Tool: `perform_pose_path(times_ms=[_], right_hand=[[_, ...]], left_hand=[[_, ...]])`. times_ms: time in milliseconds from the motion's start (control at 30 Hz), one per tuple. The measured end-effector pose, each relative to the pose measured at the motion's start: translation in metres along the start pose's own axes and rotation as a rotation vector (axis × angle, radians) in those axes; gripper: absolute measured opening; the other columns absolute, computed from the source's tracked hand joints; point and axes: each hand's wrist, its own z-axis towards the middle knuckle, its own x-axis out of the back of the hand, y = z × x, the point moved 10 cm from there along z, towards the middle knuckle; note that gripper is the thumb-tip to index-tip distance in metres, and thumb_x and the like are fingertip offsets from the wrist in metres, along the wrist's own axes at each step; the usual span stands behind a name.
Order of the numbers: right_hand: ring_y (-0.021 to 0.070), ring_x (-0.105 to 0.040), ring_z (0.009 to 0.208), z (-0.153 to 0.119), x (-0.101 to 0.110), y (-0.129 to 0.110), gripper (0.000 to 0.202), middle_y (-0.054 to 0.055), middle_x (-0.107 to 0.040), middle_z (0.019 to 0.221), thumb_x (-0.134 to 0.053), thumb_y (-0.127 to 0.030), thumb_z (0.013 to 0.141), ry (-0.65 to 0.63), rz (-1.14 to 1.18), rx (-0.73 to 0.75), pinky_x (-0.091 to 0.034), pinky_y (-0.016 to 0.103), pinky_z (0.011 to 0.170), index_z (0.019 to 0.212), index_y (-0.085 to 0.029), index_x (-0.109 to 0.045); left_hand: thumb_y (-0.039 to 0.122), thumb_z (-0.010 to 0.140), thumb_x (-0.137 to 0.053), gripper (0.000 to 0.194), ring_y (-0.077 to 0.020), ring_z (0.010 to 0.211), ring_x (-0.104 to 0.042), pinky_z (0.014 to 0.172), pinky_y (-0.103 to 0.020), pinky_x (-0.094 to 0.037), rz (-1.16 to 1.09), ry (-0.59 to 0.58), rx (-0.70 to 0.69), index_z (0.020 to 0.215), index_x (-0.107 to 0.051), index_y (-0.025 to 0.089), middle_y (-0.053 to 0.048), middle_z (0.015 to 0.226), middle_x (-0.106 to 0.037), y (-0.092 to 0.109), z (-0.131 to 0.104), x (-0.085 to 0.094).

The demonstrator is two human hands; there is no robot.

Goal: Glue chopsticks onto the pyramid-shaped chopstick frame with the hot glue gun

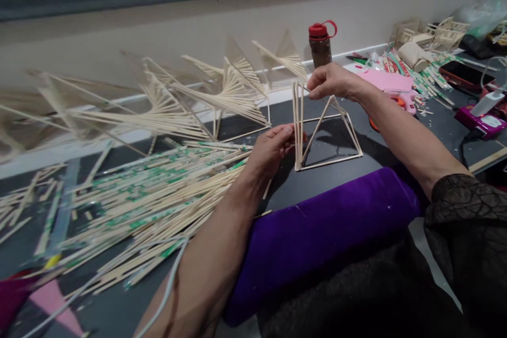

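A small frame of thin wooden sticks [330,162] stands on the dark table, with a square base and slanting sticks that meet in a peak. Several near-upright sticks rise from its left corner. My left hand [275,143] is closed on these upright sticks, low down; its fingertips are partly hidden behind them. Above, my right hand [332,82] pinches at the top ends of the same sticks, thumb and fingers close together. A large pile of loose wooden chopsticks [170,195], some in green-printed wrappers, lies left of my left hand.
Fan-like stick structures [233,90] line the wall. Behind my right hand stands a red-capped bottle [320,47]. A purple cushion [328,222] lies along the front edge. A pink and orange glue gun [406,103], a phone [467,74] and a purple power block [481,120] are at right.
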Motion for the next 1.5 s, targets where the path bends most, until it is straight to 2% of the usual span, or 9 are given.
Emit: perform_pose_path(times_ms=[167,300,533,700,900,1267,1500], right_hand=[[0.0089,-0.05,0.062,-0.004,0.0,-0.008,0.007,-0.002,-0.058,0.06,-0.071,-0.007,0.07,0.012,0.019,0.026,-0.043,0.023,0.062,0.076,-0.008,-0.068],[0.0097,-0.052,0.062,-0.009,0.003,-0.005,0.003,-0.002,-0.059,0.061,-0.069,-0.01,0.071,0.024,0.007,0.032,-0.044,0.024,0.064,0.073,-0.01,-0.068],[0.0135,-0.058,0.074,-0.011,0.007,-0.004,0.003,-0.001,-0.06,0.067,-0.068,-0.01,0.073,0.052,0.002,0.079,-0.047,0.027,0.071,0.076,-0.01,-0.068],[0.0138,-0.059,0.077,-0.008,0.006,-0.013,0.013,0.002,-0.066,0.077,-0.067,-0.011,0.072,0.081,0.064,0.194,-0.047,0.027,0.071,0.084,-0.009,-0.073],[0.0137,-0.059,0.077,-0.007,-0.002,-0.019,0.017,0.003,-0.069,0.08,-0.066,-0.016,0.074,0.043,0.066,0.273,-0.047,0.025,0.069,0.086,-0.012,-0.076],[0.0087,-0.052,0.065,-0.01,-0.002,-0.019,0.019,0.002,-0.065,0.073,-0.062,-0.016,0.081,0.051,0.095,0.205,-0.043,0.022,0.062,0.092,-0.008,-0.075],[0.0086,-0.052,0.066,-0.012,-0.002,-0.02,0.015,0.0,-0.062,0.069,-0.063,-0.018,0.083,0.044,0.075,0.179,-0.042,0.021,0.061,0.091,-0.009,-0.073]], left_hand=[[0.045,0.075,-0.073,0.034,-0.0226,0.09,-0.072,0.081,-0.036,-0.057,-0.088,-0.043,0.027,0.093,-0.072,0.017,-0.009,0.094,-0.076,0.0,-0.001,-0.006],[0.036,0.068,-0.08,0.037,-0.0206,0.087,-0.072,0.08,-0.035,-0.058,-0.107,-0.061,0.088,0.098,-0.072,0.017,-0.008,0.095,-0.076,-0.004,-0.001,-0.007],[0.022,0.068,-0.078,0.038,-0.0169,0.076,-0.071,0.074,-0.033,-0.059,-0.152,-0.156,0.143,0.105,-0.071,0.014,-0.006,0.09,-0.074,-0.01,-0.002,-0.017],[0.021,0.068,-0.079,0.037,-0.0142,0.069,-0.069,0.065,-0.027,-0.057,-0.171,-0.191,0.141,0.103,-0.07,0.014,-0.005,0.085,-0.073,-0.008,-0.004,-0.023],[0.02,0.067,-0.08,0.032,-0.0145,0.067,-0.069,0.059,-0.025,-0.055,-0.203,-0.188,0.151,0.097,-0.071,0.015,-0.003,0.078,-0.073,-0.005,-0.006,-0.024],[0.018,0.068,-0.077,0.033,-0.0154,0.068,-0.072,0.064,-0.026,-0.056,-0.188,-0.168,0.193,0.101,-0.071,0.015,-0.003,0.077,-0.073,-0.014,-0.005,-0.025],[0.017,0.07,-0.076,0.032,-0.0154,0.066,-0.071,0.064,-0.026,-0.056,-0.192,-0.172,0.194,0.101,-0.071,0.015,-0.003,0.075,-0.073,-0.015,-0.006,-0.026]])
